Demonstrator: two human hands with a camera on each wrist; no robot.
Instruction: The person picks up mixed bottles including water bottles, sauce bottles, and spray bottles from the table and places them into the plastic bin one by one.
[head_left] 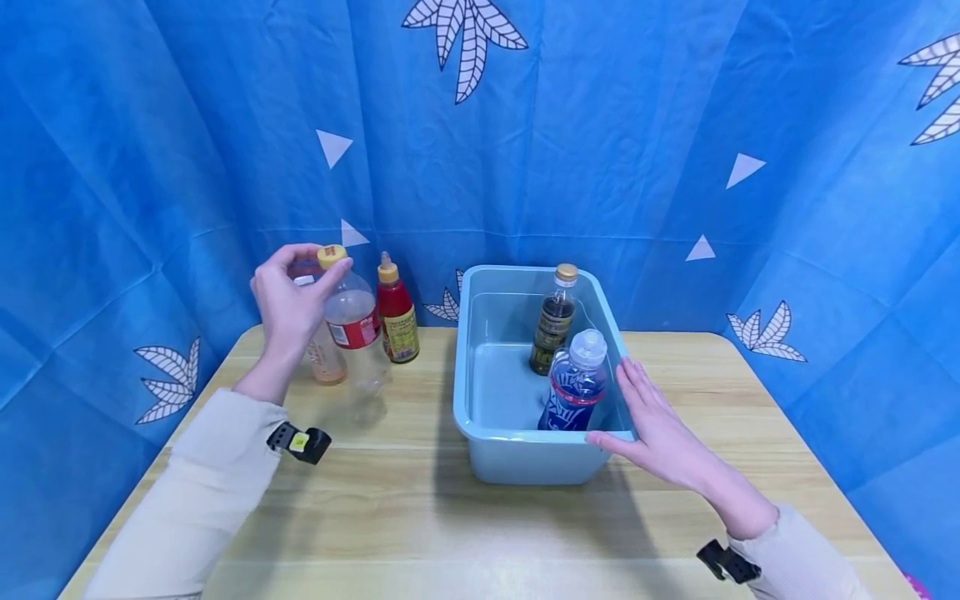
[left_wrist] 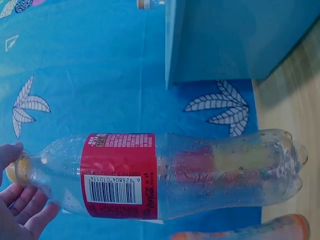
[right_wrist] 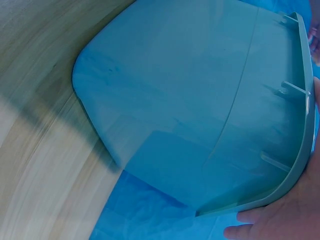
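My left hand (head_left: 288, 292) pinches a clear plastic Coca-Cola bottle (head_left: 354, 333) by its yellow cap and neck. The bottle hangs upright, its base seemingly just off the table. In the left wrist view, its red label and barcode face the camera, and droplets dot the see-through bottle (left_wrist: 190, 175). Straight fingers of my right hand (head_left: 660, 425) rest on the near right corner rim of a light blue plastic bin (head_left: 510, 458). Inside the bin stand a dark bottle with a tan cap (head_left: 553, 325) and a blue-labelled bottle with a clear cap (head_left: 577, 383).
A red sauce bottle with a yellow nozzle cap (head_left: 397, 317) stands behind the Coca-Cola bottle. Left of it, partly hidden by my hand, is a pale orange bottle (head_left: 326, 358). A blue curtain (head_left: 600, 167) surrounds the wooden table (head_left: 360, 525).
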